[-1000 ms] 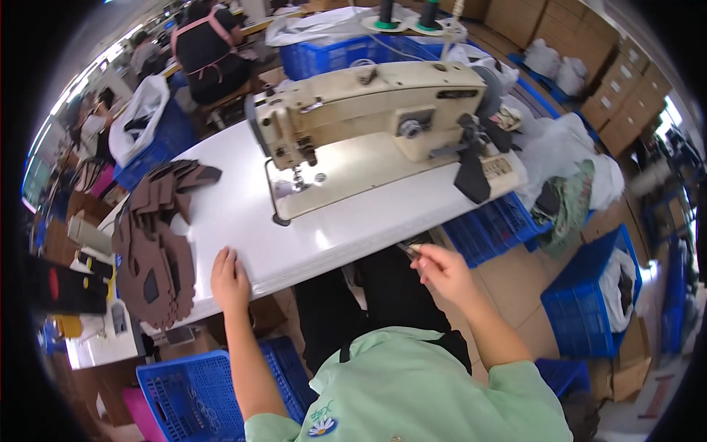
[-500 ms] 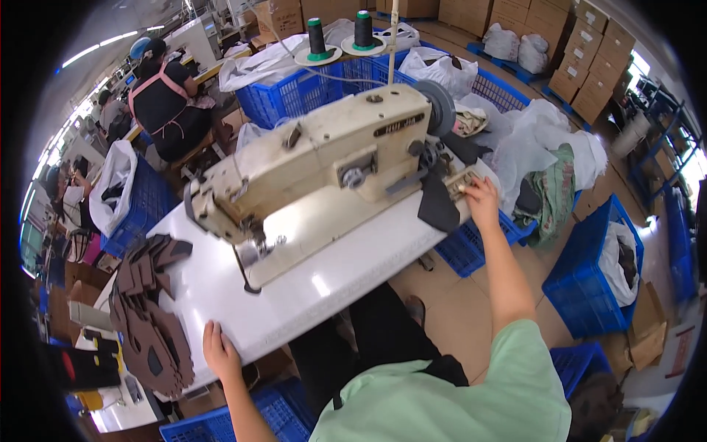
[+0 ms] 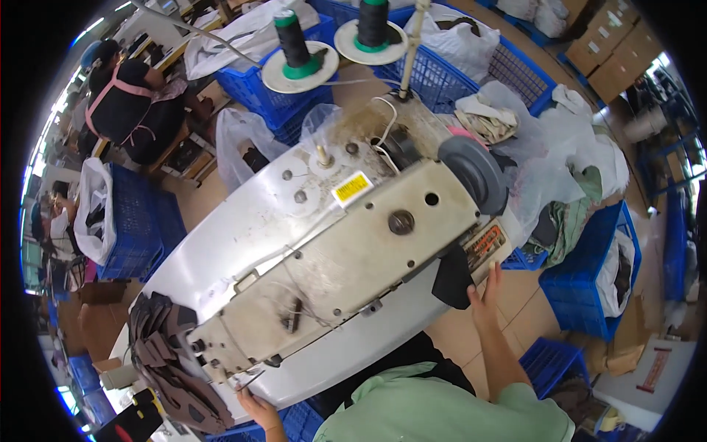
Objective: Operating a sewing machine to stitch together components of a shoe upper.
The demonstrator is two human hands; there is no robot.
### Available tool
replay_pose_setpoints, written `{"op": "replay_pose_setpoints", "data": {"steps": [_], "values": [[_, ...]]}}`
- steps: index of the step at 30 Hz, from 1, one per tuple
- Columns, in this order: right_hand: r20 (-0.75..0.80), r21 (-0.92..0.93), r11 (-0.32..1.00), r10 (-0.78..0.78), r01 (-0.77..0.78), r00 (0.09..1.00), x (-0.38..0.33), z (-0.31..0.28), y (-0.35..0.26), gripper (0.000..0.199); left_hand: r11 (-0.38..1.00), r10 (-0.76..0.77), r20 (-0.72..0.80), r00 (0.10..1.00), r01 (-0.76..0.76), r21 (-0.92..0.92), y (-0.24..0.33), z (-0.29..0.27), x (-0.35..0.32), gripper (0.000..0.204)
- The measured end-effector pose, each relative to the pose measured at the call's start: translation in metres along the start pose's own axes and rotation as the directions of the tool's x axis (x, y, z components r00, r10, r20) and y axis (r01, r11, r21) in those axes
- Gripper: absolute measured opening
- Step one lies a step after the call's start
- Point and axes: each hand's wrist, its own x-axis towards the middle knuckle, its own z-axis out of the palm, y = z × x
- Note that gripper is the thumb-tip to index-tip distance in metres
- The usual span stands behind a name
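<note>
A cream sewing machine (image 3: pixel 353 254) stands on a white table (image 3: pixel 254 214). My left hand (image 3: pixel 256 407) is at the table's front edge, just below the machine's left end; its fingers are extended, and a thin metal part (image 3: pixel 255 378) shows beside the fingertips. My right hand (image 3: pixel 486 298), fingers apart, touches the front rim of a small tray (image 3: pixel 502 247) holding orange-red pieces. Beside it a black fabric piece (image 3: pixel 451 281) hangs by the machine's right end, below the grey handwheel (image 3: pixel 475 173). Brown cut fabric pieces (image 3: pixel 173 368) lie stacked at the table's left.
Two black thread cones (image 3: pixel 293 43) stand behind the machine. Blue crates (image 3: pixel 589 272) with white bags (image 3: pixel 460 40) surround the table. A person in a pink apron (image 3: pixel 125 110) sits at the far left. Cardboard boxes (image 3: pixel 618 48) are piled at the far right.
My view has shifted forward over the machine, showing its top. My left hand now appears closer to the machine's left end. My right hand stays by the tray, whose orange-red contents now show.
</note>
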Motion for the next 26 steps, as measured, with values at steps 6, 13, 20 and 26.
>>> {"op": "replay_pose_setpoints", "data": {"steps": [6,13,20,26], "values": [[0.049,0.131,0.871,0.472,-0.474,0.880,-0.016,0.019,-0.079,0.075,0.983,-0.184,0.175,0.967,0.185,0.011,0.015,-0.018,-0.001,0.058],[0.231,0.220,0.791,0.526,-0.571,0.818,0.009,0.065,-0.056,0.060,0.933,-0.295,0.317,0.901,0.343,-0.108,0.041,-0.037,0.010,0.071],[0.465,0.130,0.960,0.163,-0.249,0.870,0.049,0.069,-0.042,0.082,0.678,-0.649,0.168,0.742,0.664,-0.316,0.087,-0.035,-0.049,0.048],[0.932,-0.088,0.986,0.132,-0.143,0.338,0.081,0.036,-0.007,0.039,0.677,-0.707,0.110,0.699,0.713,-0.180,0.150,0.031,-0.242,0.029]]}}
